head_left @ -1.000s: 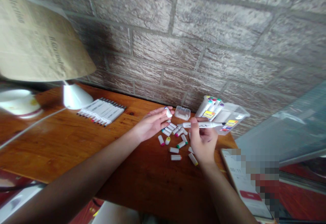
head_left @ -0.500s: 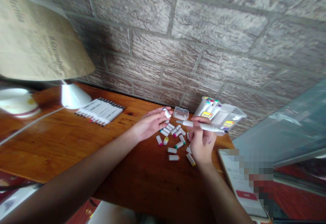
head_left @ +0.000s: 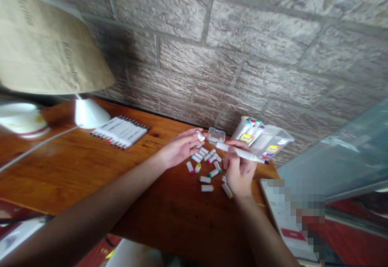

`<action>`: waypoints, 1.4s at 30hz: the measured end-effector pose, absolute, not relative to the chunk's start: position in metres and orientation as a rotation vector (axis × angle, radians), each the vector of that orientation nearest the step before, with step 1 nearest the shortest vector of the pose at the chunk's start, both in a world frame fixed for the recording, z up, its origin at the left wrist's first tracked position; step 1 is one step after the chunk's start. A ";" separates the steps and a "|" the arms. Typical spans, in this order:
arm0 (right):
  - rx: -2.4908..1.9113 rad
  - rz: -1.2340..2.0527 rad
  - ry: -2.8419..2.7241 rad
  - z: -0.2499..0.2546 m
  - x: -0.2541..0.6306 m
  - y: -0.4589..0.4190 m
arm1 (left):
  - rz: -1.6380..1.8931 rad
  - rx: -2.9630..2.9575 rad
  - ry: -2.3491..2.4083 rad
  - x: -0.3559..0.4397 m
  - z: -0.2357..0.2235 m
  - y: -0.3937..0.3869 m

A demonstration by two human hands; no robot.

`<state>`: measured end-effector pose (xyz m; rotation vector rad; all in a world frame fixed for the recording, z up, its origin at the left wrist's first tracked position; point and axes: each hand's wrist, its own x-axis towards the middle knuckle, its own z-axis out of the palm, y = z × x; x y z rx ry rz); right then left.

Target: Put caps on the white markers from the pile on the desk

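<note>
Between the fingertips of my left hand (head_left: 181,149) is a white marker cap (head_left: 200,136) with a dark blue end. My right hand (head_left: 241,174) grips a white marker (head_left: 239,151); its grey tip is bare and points left toward the cap, a short gap away. The marker's other end is dark. Below and between my hands several loose caps lie scattered on the wooden table, among them a pink-ended cap (head_left: 190,167), a yellow-ended cap (head_left: 198,168) and a green-ended cap (head_left: 213,172).
A small clear box (head_left: 216,134) and a clear case (head_left: 277,137) of markers stand by the brick wall. Leftward lie a row of white markers (head_left: 121,131), a lamp (head_left: 91,113) and a white cup (head_left: 22,119). A tablet (head_left: 287,222) lies at the right edge.
The marker in my right hand has tilted a little, its dark end lower and its bare tip slightly higher. My left hand still holds the cap, almost unmoved.
</note>
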<state>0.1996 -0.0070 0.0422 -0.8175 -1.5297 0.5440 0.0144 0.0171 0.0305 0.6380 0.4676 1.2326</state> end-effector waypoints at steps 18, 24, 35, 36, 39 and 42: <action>-0.882 0.710 -1.457 0.042 0.194 -0.010 | 1.209 0.718 0.510 0.017 0.027 0.018; -0.946 0.826 -1.434 0.045 0.193 -0.006 | 1.242 0.885 0.579 0.014 0.020 0.021; -0.933 1.032 -1.463 0.044 0.189 0.001 | 1.173 1.263 0.687 0.023 0.021 0.011; -0.930 1.041 -1.474 0.044 0.189 0.001 | 1.177 1.263 0.698 0.024 0.021 0.011; -0.926 1.062 -1.482 0.042 0.189 0.003 | 1.194 1.254 0.724 0.024 0.020 0.011; -0.913 1.078 -1.471 0.040 0.190 0.004 | 1.213 1.243 0.738 0.024 0.019 0.012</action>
